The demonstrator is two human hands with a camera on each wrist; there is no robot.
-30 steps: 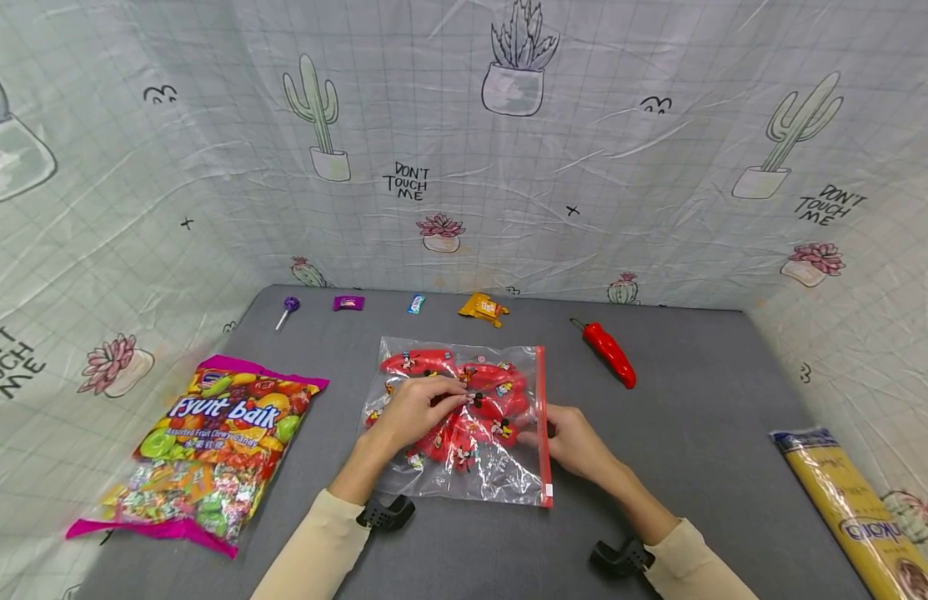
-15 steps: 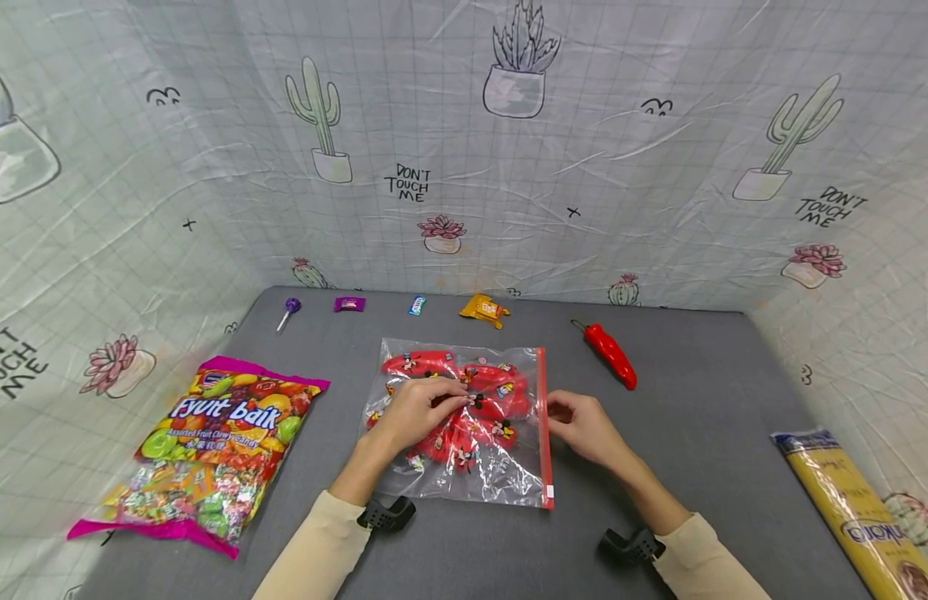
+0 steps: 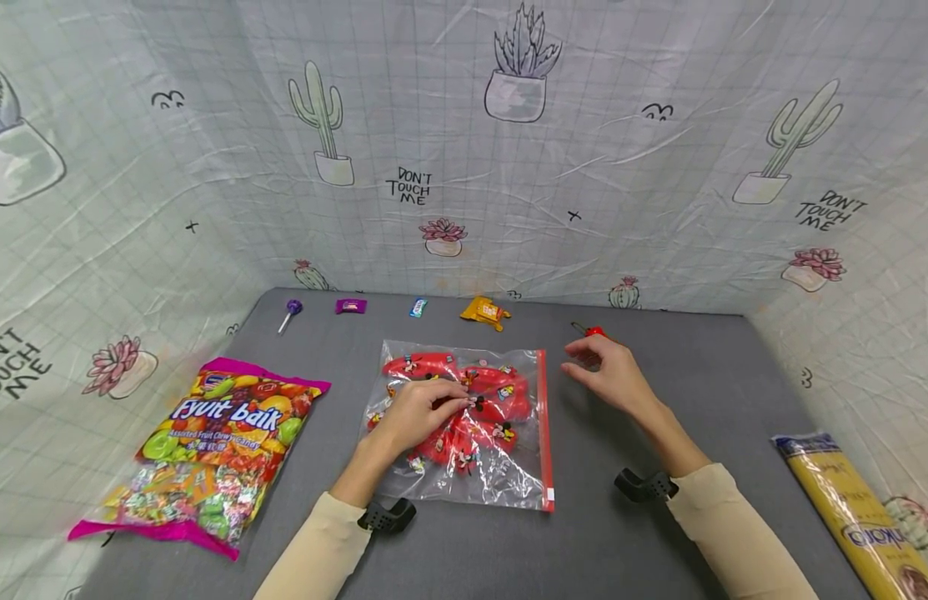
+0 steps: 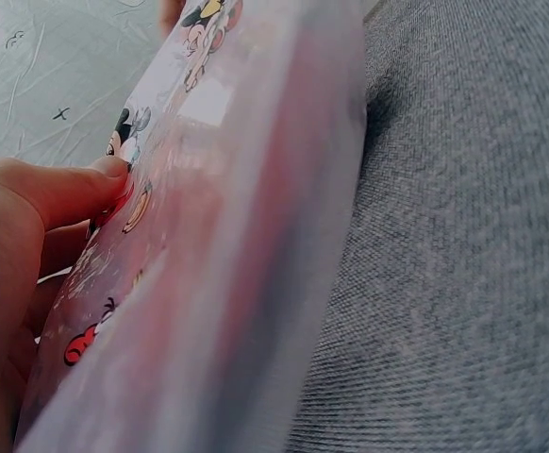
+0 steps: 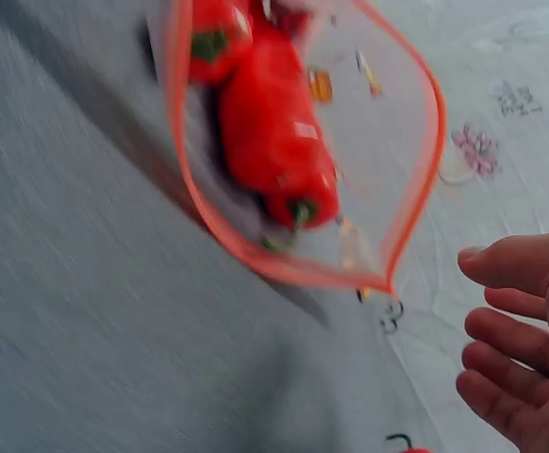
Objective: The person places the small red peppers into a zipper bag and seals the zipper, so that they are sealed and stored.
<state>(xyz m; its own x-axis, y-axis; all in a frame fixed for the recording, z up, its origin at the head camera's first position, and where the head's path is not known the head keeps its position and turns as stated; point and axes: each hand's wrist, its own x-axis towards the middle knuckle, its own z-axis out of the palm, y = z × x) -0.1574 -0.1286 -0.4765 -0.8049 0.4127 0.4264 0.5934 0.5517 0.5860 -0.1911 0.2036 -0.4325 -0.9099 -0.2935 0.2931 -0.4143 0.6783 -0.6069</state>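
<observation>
A clear zip bag with a red zip edge and printed cartoon figures lies on the grey table. Several red peppers with green stems are inside it. My left hand pinches the bag's upper film, thumb on the printed side. Seen from the right wrist, the red-edged mouth gapes. To the right of the bag, my right hand hovers with loosely spread fingers and nothing in them. Just beyond it, a loose red chili pepper is mostly hidden, its stem showing.
A large candy bag lies at left. Along the back edge sit a purple lollipop, a purple-wrapped candy, a small blue packet and an orange packet. A long yellow packet lies at far right.
My right hand has drawn out of the bag's mouth and moved right and away from me, over the loose chili pepper. My left hand has stayed on the bag.
</observation>
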